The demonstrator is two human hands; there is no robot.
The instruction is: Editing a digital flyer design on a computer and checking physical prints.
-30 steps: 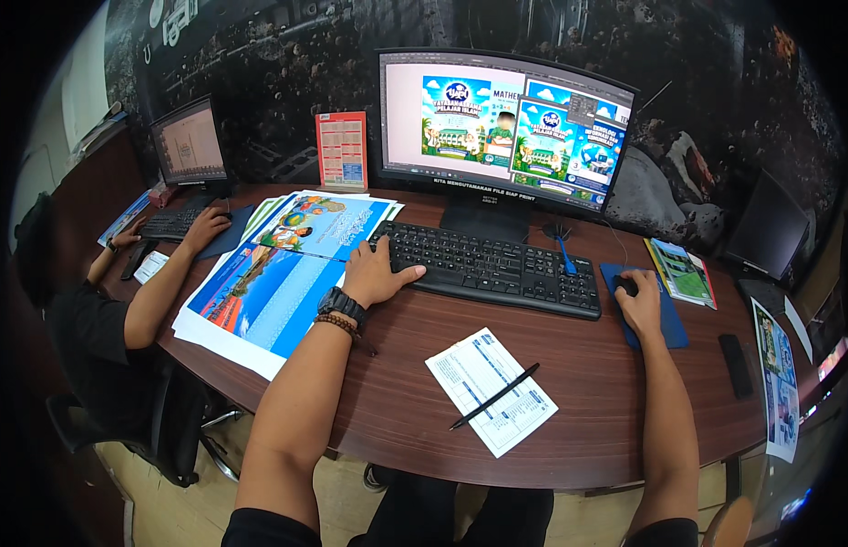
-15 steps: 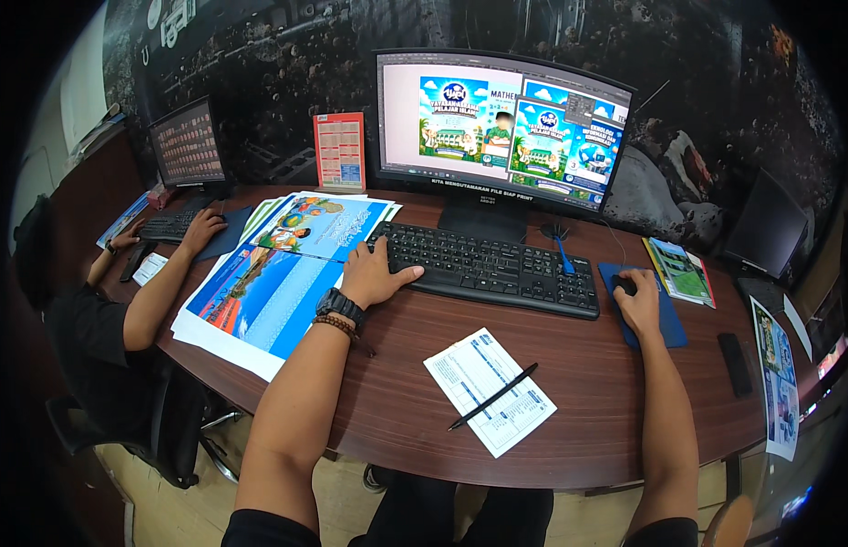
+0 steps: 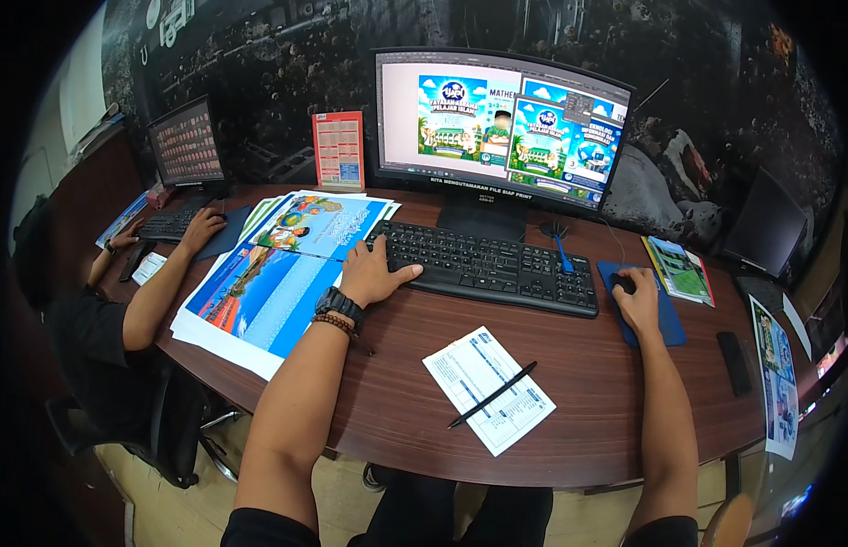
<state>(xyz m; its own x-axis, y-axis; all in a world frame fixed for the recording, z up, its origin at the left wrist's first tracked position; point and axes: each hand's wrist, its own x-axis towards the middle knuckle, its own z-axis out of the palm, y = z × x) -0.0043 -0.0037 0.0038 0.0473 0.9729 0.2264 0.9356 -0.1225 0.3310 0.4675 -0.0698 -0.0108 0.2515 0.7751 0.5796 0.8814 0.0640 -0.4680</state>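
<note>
My left hand rests at the left end of a black keyboard, fingers spread and the thumb stretched along its near edge. A dark watch and a beaded bracelet circle that wrist. My right hand is wrapped over a black computer mouse on a blue mouse pad. Behind the keyboard stands a wide monitor, lit with colourful cover layouts in an editing window. A black pen lies slantwise across a white printed form between my forearms.
Large printed sheets are stacked left of my left arm. A red desk calendar stands behind them. Farther left, a person works at another keyboard and monitor. Booklets, a dark handheld device and a dark monitor are at the right.
</note>
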